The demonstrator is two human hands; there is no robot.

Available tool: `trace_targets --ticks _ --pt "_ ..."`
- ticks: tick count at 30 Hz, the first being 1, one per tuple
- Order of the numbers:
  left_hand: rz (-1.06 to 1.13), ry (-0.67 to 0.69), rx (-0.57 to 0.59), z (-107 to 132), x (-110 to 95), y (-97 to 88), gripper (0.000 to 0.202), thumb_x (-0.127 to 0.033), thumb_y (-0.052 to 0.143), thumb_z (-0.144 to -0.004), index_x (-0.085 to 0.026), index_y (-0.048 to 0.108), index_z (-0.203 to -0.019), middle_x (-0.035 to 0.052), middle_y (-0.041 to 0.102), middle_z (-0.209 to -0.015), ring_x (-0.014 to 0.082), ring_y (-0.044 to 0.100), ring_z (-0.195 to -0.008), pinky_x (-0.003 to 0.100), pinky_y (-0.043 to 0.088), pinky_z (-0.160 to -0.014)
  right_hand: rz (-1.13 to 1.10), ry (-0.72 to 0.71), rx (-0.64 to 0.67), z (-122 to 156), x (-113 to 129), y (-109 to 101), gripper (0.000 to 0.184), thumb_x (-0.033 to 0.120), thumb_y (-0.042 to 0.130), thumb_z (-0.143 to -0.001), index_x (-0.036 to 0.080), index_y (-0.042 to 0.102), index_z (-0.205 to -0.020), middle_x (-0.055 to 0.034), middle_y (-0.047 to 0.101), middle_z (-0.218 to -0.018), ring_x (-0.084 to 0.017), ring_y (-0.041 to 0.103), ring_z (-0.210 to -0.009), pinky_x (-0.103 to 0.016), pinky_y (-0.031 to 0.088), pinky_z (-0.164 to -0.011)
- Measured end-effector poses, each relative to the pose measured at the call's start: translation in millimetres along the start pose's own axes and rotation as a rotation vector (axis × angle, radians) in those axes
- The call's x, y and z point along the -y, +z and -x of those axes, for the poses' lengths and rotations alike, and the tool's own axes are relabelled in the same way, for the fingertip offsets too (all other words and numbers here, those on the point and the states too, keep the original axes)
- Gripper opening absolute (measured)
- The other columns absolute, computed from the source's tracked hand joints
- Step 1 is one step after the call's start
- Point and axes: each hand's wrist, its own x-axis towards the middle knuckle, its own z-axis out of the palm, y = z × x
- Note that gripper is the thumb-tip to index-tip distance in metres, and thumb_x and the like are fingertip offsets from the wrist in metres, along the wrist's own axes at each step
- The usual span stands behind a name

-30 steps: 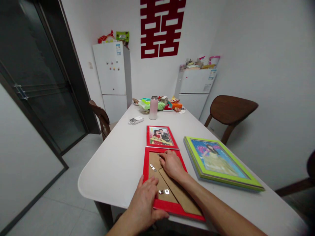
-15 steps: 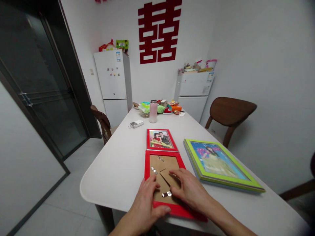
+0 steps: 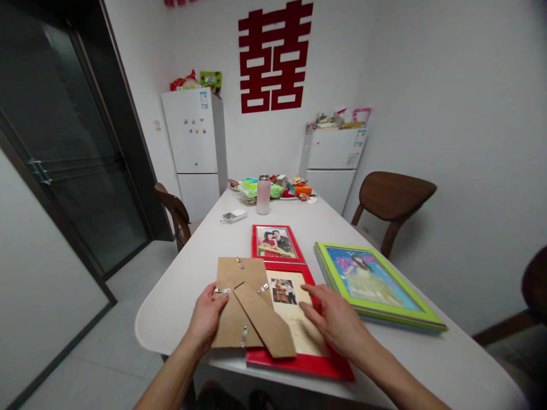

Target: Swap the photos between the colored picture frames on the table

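My left hand [image 3: 208, 316] grips the left edge of a brown backing board [image 3: 226, 324], which has small metal clips and a fold-out stand. The board is tilted above the left part of a red picture frame [image 3: 299, 367]. Inside that frame lies a cream sheet [image 3: 294, 319] with a small printed photo [image 3: 284, 291]. Over the frame's right side hovers my right hand [image 3: 331, 313], fingers apart and holding nothing; whether its fingertips touch the sheet I cannot tell. A second red frame [image 3: 276, 244] with a couple's picture lies just beyond.
To the right lie stacked frames, a lime-green one [image 3: 380, 282] on top. Farther back on the white table [image 3: 183, 302] are a pink bottle [image 3: 263, 196], a small silver device [image 3: 234, 216] and a pile of packets [image 3: 273, 188]. Brown chairs [image 3: 395, 196] stand at the sides.
My left hand has lifted the backing board out of the red frame and moved it left, uncovering the sheet and photo. My right hand has come off the board.
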Motion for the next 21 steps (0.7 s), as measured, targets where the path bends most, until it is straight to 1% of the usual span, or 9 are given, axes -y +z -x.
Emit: trace_targets --ticks 3,5,7,9,13,15,17,19,21 --pt "-0.083 -0.041 -0.032 -7 -3 -32.7 0.024 -0.017 0.050 -0.069 -0.015 0.048 -0.092 0.0032 0.065 -0.070 0.0173 0.062 -0.060 0.027 0.049 -0.054 0.158 0.120 0.049 2 -22 4 0.036 0.029 0.041 -0.073 0.011 0.054 -0.103 -0.0130 0.058 -0.090 -0.021 0.055 -0.082 -0.030 0.038 -0.073" --pt "-0.160 -0.062 -0.038 -11 -4 -47.4 0.019 -0.017 0.049 -0.069 -0.014 0.050 -0.088 0.0032 0.065 -0.067 0.0176 0.062 -0.058 0.027 0.048 -0.054 0.210 0.157 0.093 3 -28 8 0.038 0.028 0.042 -0.072 0.011 0.051 -0.105 -0.0140 0.058 -0.090 -0.023 0.056 -0.081 -0.030 0.038 -0.070" --pt "-0.257 -0.069 -0.032 -14 -5 -55.5 0.017 -0.019 0.050 -0.069 -0.013 0.052 -0.085 0.0032 0.065 -0.066 0.0183 0.062 -0.058 0.027 0.048 -0.054 0.223 0.166 0.117 2 -28 11 0.040 0.025 0.042 -0.071 0.011 0.048 -0.109 -0.0148 0.059 -0.089 -0.023 0.057 -0.080 -0.030 0.038 -0.069" --pt "-0.372 -0.055 -0.043 -17 -4 -59.6 0.022 -0.020 0.053 -0.067 -0.013 0.053 -0.088 0.0036 0.065 -0.070 0.0197 0.062 -0.065 0.028 0.048 -0.057 0.215 0.161 0.119 1 -26 13 0.042 0.021 0.041 -0.071 0.009 0.045 -0.111 -0.0153 0.059 -0.089 -0.023 0.057 -0.080 -0.030 0.038 -0.068" --pt "-0.632 0.022 -0.154 -20 -5 -64.1 0.048 -0.019 0.060 -0.061 -0.012 0.047 -0.106 0.0091 0.062 -0.087 0.0273 0.056 -0.090 0.036 0.040 -0.076 0.157 0.167 0.084 -2 -29 14 0.045 0.017 0.041 -0.067 0.006 0.043 -0.111 -0.0168 0.060 -0.092 -0.024 0.057 -0.081 -0.030 0.038 -0.070" --pt "-0.736 0.071 -0.197 -19 -6 -62.6 0.056 -0.019 0.061 -0.059 -0.013 0.044 -0.111 0.0123 0.057 -0.101 0.0303 0.046 -0.103 0.040 0.032 -0.085 0.094 0.190 0.042 -2 -31 13 0.049 0.017 0.043 -0.065 0.007 0.042 -0.113 -0.0169 0.058 -0.097 -0.024 0.056 -0.085 -0.030 0.038 -0.073" --pt "-0.801 0.128 -0.199 -16 -7 -53.9 0.059 -0.018 0.061 -0.059 -0.015 0.041 -0.115 0.0131 0.049 -0.114 0.0298 0.038 -0.111 0.040 0.026 -0.090 -0.043 0.244 -0.005 -2 -31 10 0.056 0.016 0.043 -0.062 0.009 0.038 -0.117 -0.0146 0.059 -0.096 -0.023 0.057 -0.082 -0.030 0.040 -0.072" --pt "-0.831 0.186 -0.162 -9 -8 -35.4 0.059 -0.019 0.059 -0.062 -0.016 0.039 -0.117 0.0114 0.045 -0.120 0.0266 0.037 -0.112 0.037 0.026 -0.092 -0.335 0.338 -0.013 -1 -26 6 0.063 0.017 0.043 -0.062 0.012 0.030 -0.123 -0.0094 0.062 -0.086 -0.020 0.059 -0.071 -0.029 0.043 -0.065" --pt "-0.822 0.243 -0.083 0 -8 -7.4 0.055 -0.021 0.058 -0.064 -0.018 0.040 -0.117 0.0082 0.045 -0.120 0.0225 0.041 -0.110 0.032 0.029 -0.090 -0.745 0.463 0.031 0 -19 0 0.068 0.020 0.042 -0.064 0.017 0.019 -0.128 -0.0044 0.064 -0.076 -0.018 0.060 -0.059 -0.029 0.045 -0.057"
